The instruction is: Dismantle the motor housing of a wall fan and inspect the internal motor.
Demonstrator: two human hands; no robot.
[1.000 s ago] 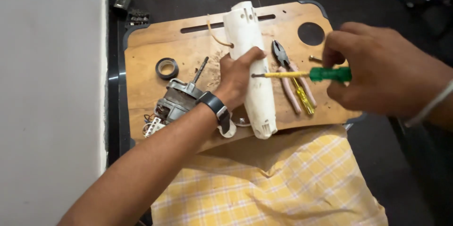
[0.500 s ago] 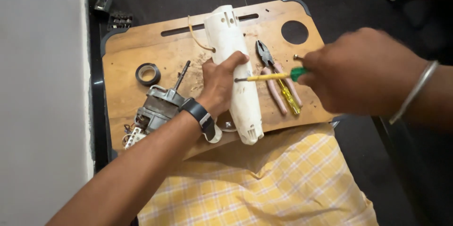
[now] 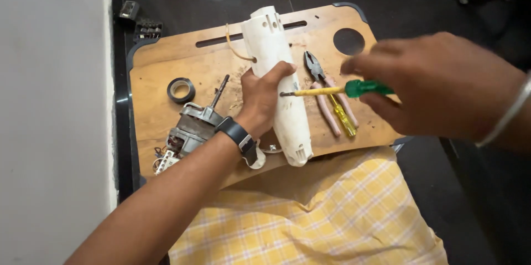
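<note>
White plastic housing (image 3: 279, 85), long and rounded, lies lengthwise on the wooden lap board (image 3: 166, 68), near its middle, one end toward the slot at the far edge and the other at the near edge above the yellow checked cloth (image 3: 310, 221). A pale wire loops out of its far end on the left.

Left hand (image 3: 264, 94): fingers curled over the housing from its left side, thumb on top, gripping it at mid-length. A dark watch (image 3: 239, 135) sits on the wrist.

Right hand (image 3: 437, 85): fingers closed around the green handle of a screwdriver (image 3: 332, 90). The yellow shaft runs level to the left, and its metal tip meets the right flank of the housing, just beside the left thumb and fingertips.

Pliers (image 3: 323, 96), pink-handled, lie on the board right of the housing, under the screwdriver shaft. A second, yellow-handled tool (image 3: 344, 115) lies beside them.

Electric motor (image 3: 193, 126), metal, with shaft pointing up-board, rests left of the left wrist; white connectors and wires trail at its near end.

Roll of black tape (image 3: 181, 89) lies flat on the board, left of the motor shaft.

Board has a round hole (image 3: 349, 41) at its far right corner. Dark floor surrounds it.
</note>
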